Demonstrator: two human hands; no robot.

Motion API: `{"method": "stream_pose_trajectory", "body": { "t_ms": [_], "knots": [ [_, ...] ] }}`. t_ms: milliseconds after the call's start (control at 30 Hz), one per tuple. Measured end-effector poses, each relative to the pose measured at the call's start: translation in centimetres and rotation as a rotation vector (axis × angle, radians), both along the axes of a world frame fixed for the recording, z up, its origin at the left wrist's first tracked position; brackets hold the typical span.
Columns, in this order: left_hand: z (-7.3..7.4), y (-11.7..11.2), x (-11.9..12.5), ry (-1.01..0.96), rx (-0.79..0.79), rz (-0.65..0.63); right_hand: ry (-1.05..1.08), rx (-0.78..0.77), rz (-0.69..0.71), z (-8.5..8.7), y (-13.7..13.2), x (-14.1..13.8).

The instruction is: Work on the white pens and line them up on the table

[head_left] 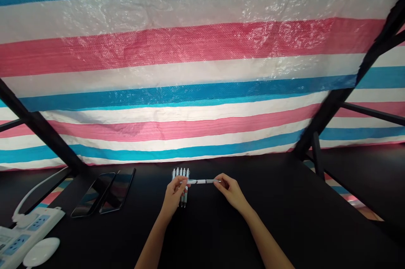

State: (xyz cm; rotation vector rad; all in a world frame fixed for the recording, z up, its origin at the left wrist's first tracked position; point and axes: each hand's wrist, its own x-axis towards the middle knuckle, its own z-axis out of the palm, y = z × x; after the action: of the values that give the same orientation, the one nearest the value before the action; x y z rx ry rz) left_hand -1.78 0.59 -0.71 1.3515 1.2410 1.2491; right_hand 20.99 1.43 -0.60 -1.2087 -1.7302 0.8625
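A white pen [202, 181] is held level between both hands, just above the black table [253, 218]. My left hand [173, 195] pinches its left end. My right hand [228, 191] pinches its right tip. Under my left hand lies a row of several white pens [181, 173], side by side, pointing away from me, partly hidden by my fingers.
Two dark phones [91, 195] [118, 191] lie at the left. A white power strip [23, 235] and a white mouse [41, 252] sit at the near left corner. A striped tarp [202, 70] hangs behind the table, with black frame bars [341, 96] crossing at both sides.
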Motion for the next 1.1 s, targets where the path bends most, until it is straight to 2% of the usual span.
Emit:
{"method": "stream_pose_trajectory", "body": {
  "t_ms": [167,300,533,867,967,1100],
  "knots": [
    [0.07,-0.07,0.09,-0.001,-0.015,0.012,-0.055,-0.012,-0.054,-0.07,0.09,0.13],
    [0.33,-0.01,0.17,-0.018,-0.009,0.057,0.005,-0.012,-0.004,0.15,0.13,0.17],
    [0.61,-0.03,0.19,-0.003,-0.016,0.067,-0.033,-0.014,0.016,0.14,0.02,0.06],
    [0.06,-0.08,0.27,0.038,0.025,0.057,-0.109,-0.032,-0.002,-0.2,0.12,-0.04],
    [0.07,-0.19,0.38,0.048,0.05,0.06,-0.069,-0.071,-0.019,-0.3,0.23,-0.08],
    [0.16,-0.2,0.31,0.032,0.051,0.069,-0.031,-0.046,0.036,0.02,0.04,-0.18]
  ]
}}
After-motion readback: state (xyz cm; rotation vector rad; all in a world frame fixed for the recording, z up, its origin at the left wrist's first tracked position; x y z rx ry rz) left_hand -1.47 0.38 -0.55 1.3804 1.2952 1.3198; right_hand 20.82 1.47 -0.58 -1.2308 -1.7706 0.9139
